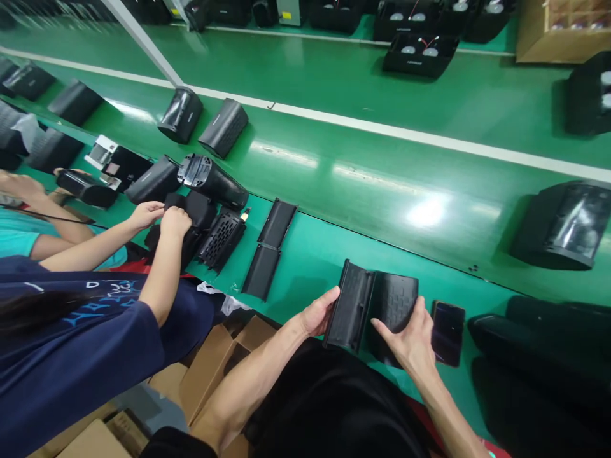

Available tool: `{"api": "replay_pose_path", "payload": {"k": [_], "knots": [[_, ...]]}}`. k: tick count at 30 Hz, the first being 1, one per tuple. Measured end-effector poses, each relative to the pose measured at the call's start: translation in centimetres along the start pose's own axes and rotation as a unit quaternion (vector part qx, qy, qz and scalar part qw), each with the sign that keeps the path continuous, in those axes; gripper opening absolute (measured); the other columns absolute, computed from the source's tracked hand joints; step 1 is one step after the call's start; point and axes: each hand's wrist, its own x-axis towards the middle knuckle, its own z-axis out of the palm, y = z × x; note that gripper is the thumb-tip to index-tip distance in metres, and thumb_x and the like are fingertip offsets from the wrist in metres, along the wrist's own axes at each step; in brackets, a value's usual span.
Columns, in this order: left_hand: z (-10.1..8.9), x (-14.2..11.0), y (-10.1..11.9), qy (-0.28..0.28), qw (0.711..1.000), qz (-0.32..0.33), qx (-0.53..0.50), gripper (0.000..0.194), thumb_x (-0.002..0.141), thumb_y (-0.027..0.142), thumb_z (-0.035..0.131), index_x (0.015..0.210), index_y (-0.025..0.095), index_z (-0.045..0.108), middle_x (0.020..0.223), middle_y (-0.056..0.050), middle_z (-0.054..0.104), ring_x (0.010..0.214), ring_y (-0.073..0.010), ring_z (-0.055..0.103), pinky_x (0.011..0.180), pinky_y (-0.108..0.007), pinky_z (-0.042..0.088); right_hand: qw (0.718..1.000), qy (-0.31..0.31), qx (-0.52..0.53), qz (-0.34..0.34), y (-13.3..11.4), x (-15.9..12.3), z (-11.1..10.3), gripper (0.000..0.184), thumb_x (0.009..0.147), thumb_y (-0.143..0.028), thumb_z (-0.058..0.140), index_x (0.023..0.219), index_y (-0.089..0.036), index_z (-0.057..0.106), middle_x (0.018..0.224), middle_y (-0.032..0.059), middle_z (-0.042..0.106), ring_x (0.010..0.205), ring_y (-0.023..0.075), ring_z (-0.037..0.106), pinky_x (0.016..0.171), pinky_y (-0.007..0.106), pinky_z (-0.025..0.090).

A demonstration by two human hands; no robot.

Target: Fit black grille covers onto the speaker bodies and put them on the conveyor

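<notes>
In front of my body are two black plastic pieces, side by side and touching. My left hand [321,313] is closed on the outer edge of a curved black panel [349,312], its thumb on the near side and its other fingers mostly hidden. My right hand [409,337] grips a black plastic shell [394,296] with a pattern of small blocks on its face; the thumb lies across the front and the fingers wrap the right edge. Whether the two pieces are joined, I cannot tell. A dark phone [447,334] lies just right of my right hand.
Two more black panels [270,248] lie end to end on the green bench [305,254]. To the left, a co-worker's hands [165,219] handle a black part beside a perforated black piece [221,240]. Black housings [563,222] stand on the green belt [353,152]. Open cardboard boxes [210,362] sit below.
</notes>
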Motion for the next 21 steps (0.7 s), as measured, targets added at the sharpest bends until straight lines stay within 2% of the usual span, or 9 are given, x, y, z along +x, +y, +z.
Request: {"api": "replay_pose_path", "payload": {"k": [4,7,9,12,14,16,18,21], "knots": [[0.1,0.3,-0.2,0.006,1.000,0.012,0.008,0.066,0.094,0.068,0.060,0.117,0.008,0.076,0.105,-0.017,0.081,0.086,-0.0252,0.078,0.084,-0.035,0.060,0.999,-0.012,0.011,0.028,-0.2,0.6,-0.2,0.136,0.070,-0.080,0.069,0.171,-0.013,0.006,0.165,0.0327,0.032,0.146,0.0558,0.041,0.106,0.072,0.044],[0.5,0.4,-0.2,-0.025,0.999,0.028,0.017,0.075,0.094,0.073,0.055,0.122,0.006,0.074,0.111,-0.020,0.079,0.088,-0.0260,0.077,0.080,-0.035,0.060,0.998,-0.006,0.070,0.007,0.4,1.3,-1.1,0.138,0.067,-0.076,0.074,0.170,-0.008,0.011,0.168,0.0303,0.030,0.152,0.0500,0.036,0.118,0.063,0.037],[0.7,0.7,-0.4,-0.044,0.997,0.053,0.022,0.081,0.093,0.076,0.053,0.128,0.005,0.072,0.114,-0.022,0.078,0.090,-0.0265,0.077,0.079,-0.034,0.060,0.993,-0.013,0.113,0.013,0.4,1.3,-2.3,0.136,0.067,-0.075,0.076,0.170,-0.014,0.013,0.170,0.0247,0.030,0.152,0.0464,0.037,0.120,0.058,0.035],[0.9,1.9,-1.3,-0.043,0.996,0.070,0.017,0.083,0.093,0.077,0.051,0.129,0.005,0.072,0.114,-0.022,0.078,0.088,-0.0266,0.077,0.079,-0.036,0.060,0.985,-0.032,0.168,0.024,-0.4,0.8,-4.7,0.125,0.074,-0.075,0.073,0.171,-0.026,0.012,0.171,0.0185,0.032,0.151,0.0434,0.040,0.120,0.059,0.034],[1.2,3.0,-2.0,-0.042,0.997,0.067,0.003,0.083,0.092,0.078,0.051,0.126,0.006,0.073,0.115,-0.022,0.078,0.092,-0.0295,0.077,0.087,-0.042,0.060,0.981,-0.040,0.191,-0.005,-1.5,0.4,-5.9,0.119,0.079,-0.074,0.070,0.171,-0.029,0.011,0.172,0.0171,0.031,0.154,0.0418,0.038,0.121,0.059,0.033],[1.8,3.9,-2.7,-0.047,0.996,0.078,-0.011,0.081,0.091,0.077,0.054,0.125,0.006,0.074,0.119,-0.022,0.077,0.107,-0.0340,0.075,0.103,-0.048,0.054,0.979,-0.050,0.192,-0.039,-2.6,0.1,-6.7,0.116,0.081,-0.073,0.069,0.171,-0.030,0.010,0.173,0.0165,0.029,0.154,0.0412,0.036,0.122,0.059,0.033],[2.8,4.5,-2.9,-0.059,0.994,0.096,-0.013,0.081,0.089,0.077,0.059,0.125,0.007,0.075,0.125,-0.022,0.076,0.124,-0.0373,0.068,0.116,-0.051,0.044,0.979,-0.065,0.185,-0.063,-3.6,0.0,-6.8,0.115,0.081,-0.072,0.069,0.171,-0.031,0.010,0.172,0.0161,0.031,0.153,0.0408,0.039,0.120,0.058,0.036],[4.6,4.5,-2.6,-0.078,0.989,0.126,0.004,0.084,0.082,0.080,0.065,0.124,0.008,0.076,0.132,-0.022,0.073,0.135,-0.0412,0.060,0.122,-0.054,0.038,0.979,-0.073,0.173,-0.082,-4.7,0.1,-6.5,0.111,0.085,-0.069,0.066,0.171,-0.030,0.009,0.171,0.0158,0.034,0.149,0.0394,0.046,0.116,0.056,0.042]]}}
